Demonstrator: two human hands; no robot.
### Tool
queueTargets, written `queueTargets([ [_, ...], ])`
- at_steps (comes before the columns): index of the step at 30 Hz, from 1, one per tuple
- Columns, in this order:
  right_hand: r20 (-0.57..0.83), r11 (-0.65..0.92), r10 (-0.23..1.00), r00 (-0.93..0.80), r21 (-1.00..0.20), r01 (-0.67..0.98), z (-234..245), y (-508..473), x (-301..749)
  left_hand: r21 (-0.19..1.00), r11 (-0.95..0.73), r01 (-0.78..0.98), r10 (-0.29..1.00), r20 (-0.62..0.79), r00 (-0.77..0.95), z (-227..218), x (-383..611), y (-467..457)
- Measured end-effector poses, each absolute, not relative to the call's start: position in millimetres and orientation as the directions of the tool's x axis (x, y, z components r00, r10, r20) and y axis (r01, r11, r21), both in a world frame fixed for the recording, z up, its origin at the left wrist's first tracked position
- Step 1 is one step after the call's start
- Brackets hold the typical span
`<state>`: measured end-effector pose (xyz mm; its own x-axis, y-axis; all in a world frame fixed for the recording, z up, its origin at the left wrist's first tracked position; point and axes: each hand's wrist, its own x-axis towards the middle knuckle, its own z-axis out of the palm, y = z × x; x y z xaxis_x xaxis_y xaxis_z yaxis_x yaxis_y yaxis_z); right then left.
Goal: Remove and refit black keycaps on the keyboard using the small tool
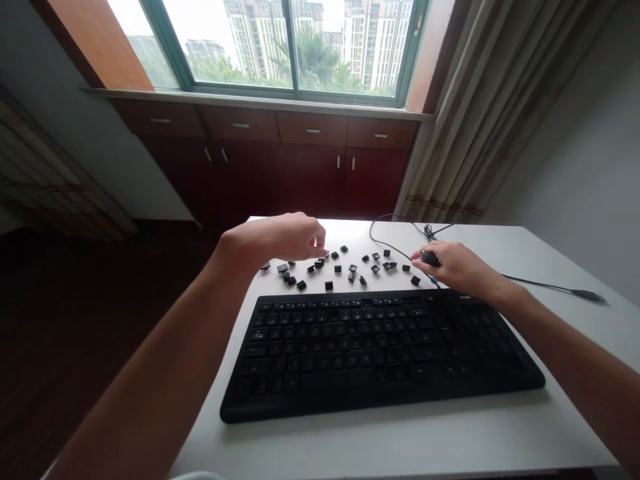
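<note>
A black keyboard (pixel 380 353) lies on the white table, with gaps where several keys are off. Behind it, loose black keycaps (pixel 338 269) are scattered, some upright and some tipped over. My left hand (pixel 295 237) hovers over the left part of the keycaps, thumb and fingers bent together near the tabletop. What lies between its fingertips, if anything, is too small to make out. My right hand (pixel 457 263), behind the keyboard's right part, is closed around a small rounded black object (pixel 429 259) whose kind I cannot tell.
A thin black cable (pixel 375 230) loops behind my right hand, with a tied bundle (pixel 429 232) at the back. Another cable ends in a dark plug (pixel 587 295) on the right. Beyond the white table (pixel 400 423) stand red-brown cabinets (pixel 280 167) under a window.
</note>
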<state>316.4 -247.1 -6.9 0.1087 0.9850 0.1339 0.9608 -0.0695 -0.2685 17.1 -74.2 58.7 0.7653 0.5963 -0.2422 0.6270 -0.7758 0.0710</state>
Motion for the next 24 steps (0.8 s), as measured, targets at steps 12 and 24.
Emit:
queueTargets([
  [12, 0.023, 0.025, 1.000, -0.020, -0.226, 0.974, 21, -204, 268, 0.095, -0.751, 0.653, 0.606, -0.294, 0.739, 47, 14, -59],
  [24, 0.093, 0.221, 0.973, -0.211, -0.130, 0.966, -13, -133, 211, 0.082, -0.732, 0.676, 0.603, -0.384, 0.700, 32, 24, -62],
])
